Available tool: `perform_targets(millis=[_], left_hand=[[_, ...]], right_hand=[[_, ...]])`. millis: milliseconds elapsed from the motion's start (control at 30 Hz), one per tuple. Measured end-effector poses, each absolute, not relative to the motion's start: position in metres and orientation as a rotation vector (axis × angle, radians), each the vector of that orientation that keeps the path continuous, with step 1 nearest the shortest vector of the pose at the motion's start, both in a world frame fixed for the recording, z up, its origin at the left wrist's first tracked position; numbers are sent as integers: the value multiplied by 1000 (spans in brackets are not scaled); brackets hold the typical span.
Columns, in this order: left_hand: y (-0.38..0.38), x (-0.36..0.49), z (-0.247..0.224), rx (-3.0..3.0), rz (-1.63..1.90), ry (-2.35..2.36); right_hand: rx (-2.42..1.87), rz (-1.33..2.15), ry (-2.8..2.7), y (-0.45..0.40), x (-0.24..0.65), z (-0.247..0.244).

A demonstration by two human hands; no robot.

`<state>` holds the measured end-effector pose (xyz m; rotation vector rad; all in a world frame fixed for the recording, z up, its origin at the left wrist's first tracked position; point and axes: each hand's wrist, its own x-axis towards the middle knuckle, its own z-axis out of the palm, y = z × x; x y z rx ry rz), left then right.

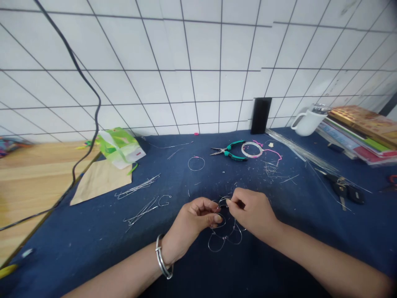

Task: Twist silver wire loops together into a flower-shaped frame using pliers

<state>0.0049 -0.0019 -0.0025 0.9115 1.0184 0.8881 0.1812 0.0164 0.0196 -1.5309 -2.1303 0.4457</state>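
Thin silver wire bent into several joined loops (pixel 216 243) hangs between my hands over the dark blue cloth. My left hand (pixel 198 215), with a silver bangle at the wrist, pinches the wire piece between thumb and fingers at its upper left. Closed on its upper right part is my right hand (pixel 251 209), fingertips close to the left ones. Beyond the hands lie a single wire ring (pixel 196 164) and teal-handled pliers (pixel 232 151). Bent wires (pixel 141 215) rest to the left of my left hand.
On the blue cloth (pixel 102 231) are a white ring with pink thread (pixel 252 150), long straight wires (pixel 297 151), keys (pixel 343 190) and wire scraps. A white mug (pixel 308 122), stacked books (pixel 366 132) and a black box (pixel 261 116) stand behind. A green packet (pixel 119 145) lies left.
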Motion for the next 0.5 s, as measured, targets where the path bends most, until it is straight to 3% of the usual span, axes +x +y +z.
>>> perform_targets(millis=[500], left_hand=[[-2, 5, -4, 932, 898, 1041]], right_hand=[[-1532, 653, -1991, 15, 176, 21]])
